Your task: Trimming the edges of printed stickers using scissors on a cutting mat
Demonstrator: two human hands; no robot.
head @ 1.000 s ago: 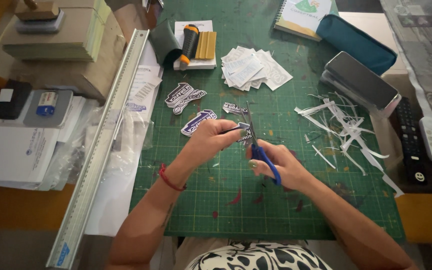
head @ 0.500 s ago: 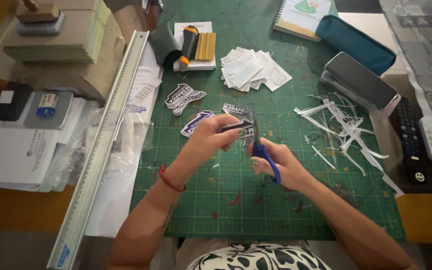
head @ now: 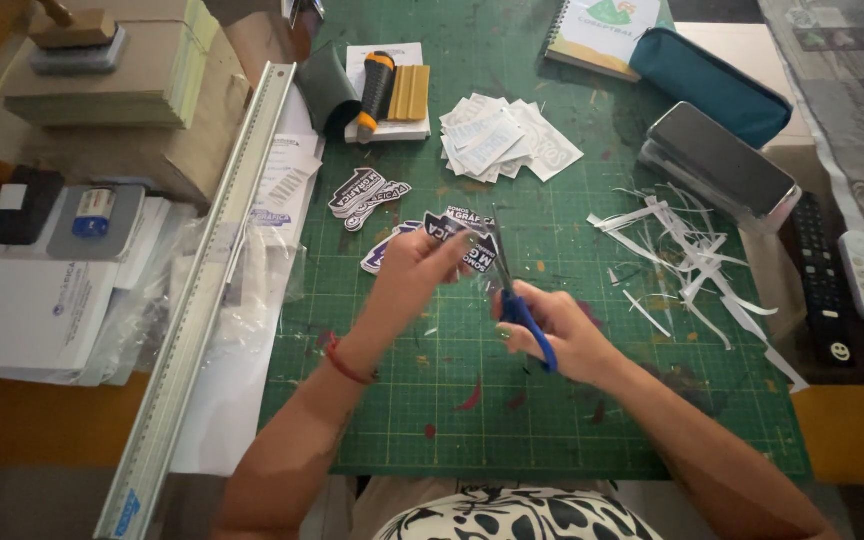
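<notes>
The right hand (head: 562,335) is closed around the blue handles of a pair of scissors (head: 512,290), whose blades point away from the body and reach up into a printed sticker (head: 457,232). The left hand (head: 414,272) pinches that sticker by its near edge, fingers curled shut on it, and holds it just above the green cutting mat (head: 552,420). A red band circles the left wrist. Both forearms come in from the near edge of the mat and meet over its middle, the wrists bent slightly inward.

The mat covers most of the bench and is gridded with pale lines and spotted with paint marks. Toward its far side, beyond the hands, lies a loose pile of white paper squares (head: 504,140). Left of that pile sits a black and orange utility knife (head: 376,92) on a white pad. Two cut stickers (head: 364,190) lie on the mat just left of the held one. Thin white paper offcuts (head: 677,240) are scattered on the mat's right part, near a grey case (head: 722,165). A long metal ruler (head: 207,300) runs along the mat's left edge.

The sticker is dark, with white and blue lettering and an irregular outline; its surface is partly blurred.
</notes>
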